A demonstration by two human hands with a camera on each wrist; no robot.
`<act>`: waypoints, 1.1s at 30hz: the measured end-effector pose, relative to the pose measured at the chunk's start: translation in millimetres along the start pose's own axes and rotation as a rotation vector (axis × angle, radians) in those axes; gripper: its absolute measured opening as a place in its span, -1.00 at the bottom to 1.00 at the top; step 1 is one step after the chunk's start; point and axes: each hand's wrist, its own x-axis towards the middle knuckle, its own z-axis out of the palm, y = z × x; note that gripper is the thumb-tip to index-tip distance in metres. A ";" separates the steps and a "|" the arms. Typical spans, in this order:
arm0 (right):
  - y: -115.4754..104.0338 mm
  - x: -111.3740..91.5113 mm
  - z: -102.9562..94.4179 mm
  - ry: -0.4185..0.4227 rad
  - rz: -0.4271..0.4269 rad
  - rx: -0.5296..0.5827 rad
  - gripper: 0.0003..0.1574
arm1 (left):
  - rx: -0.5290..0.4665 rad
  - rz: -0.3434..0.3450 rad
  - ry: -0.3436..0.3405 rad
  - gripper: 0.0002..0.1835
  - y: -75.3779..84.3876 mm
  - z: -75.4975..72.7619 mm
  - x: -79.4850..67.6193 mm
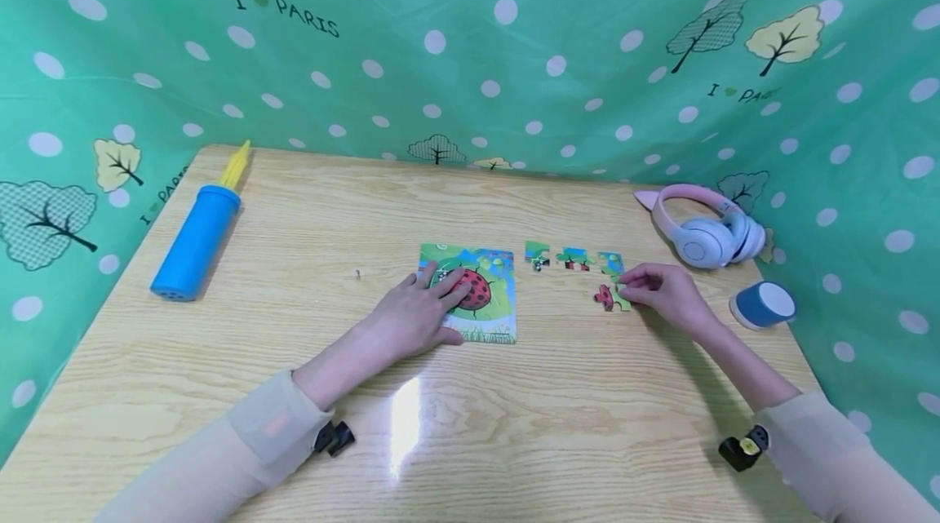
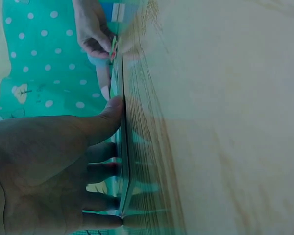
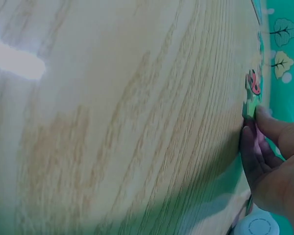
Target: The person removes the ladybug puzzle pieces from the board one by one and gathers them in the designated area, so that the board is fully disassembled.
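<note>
My left hand [image 1: 411, 315] lies with spread fingers on a square ladybug puzzle board [image 1: 499, 325] near the table's middle, covering its left part. The left wrist view shows the thumb and fingertips along the edge of the board [image 2: 126, 171]. To the right, my right hand [image 1: 670, 294] pinches a red and green puzzle piece [image 1: 605, 296] between thumb and fingers. In the right wrist view, the puzzle piece [image 3: 255, 84] shows part of a spotted red ladybug, close over the table. Above it, a row holds three more loose pieces, including a green one [image 1: 537, 252] at its left end.
A blue hand pump [image 1: 194, 241] with a yellow nozzle stands at the left. Pink and white cat-ear headphones [image 1: 701, 241] lie at the back right, with a blue and white cylinder [image 1: 764, 305] in front. Green dotted cloth [image 1: 477, 42] hangs around the wooden table [image 1: 551, 425].
</note>
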 end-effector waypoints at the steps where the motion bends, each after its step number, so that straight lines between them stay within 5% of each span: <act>1: -0.4 -0.3 0.2 0.010 -0.013 -0.017 -0.72 | 0.001 0.000 0.000 -0.14 0.1 0.2 0.4; 20: -6.9 0.0 5.7 0.142 -0.076 -0.114 -0.81 | -0.005 -0.004 -0.018 -0.12 0.1 -0.7 0.7; 26: -40.5 8.8 23.2 0.161 -0.155 -0.089 -0.74 | -0.016 -0.011 -0.022 -0.12 -0.8 0.1 1.5; 33: -95.3 17.0 60.7 0.013 -0.294 -0.040 -0.58 | -0.023 -0.009 -0.020 -0.12 -0.6 0.0 2.1</act>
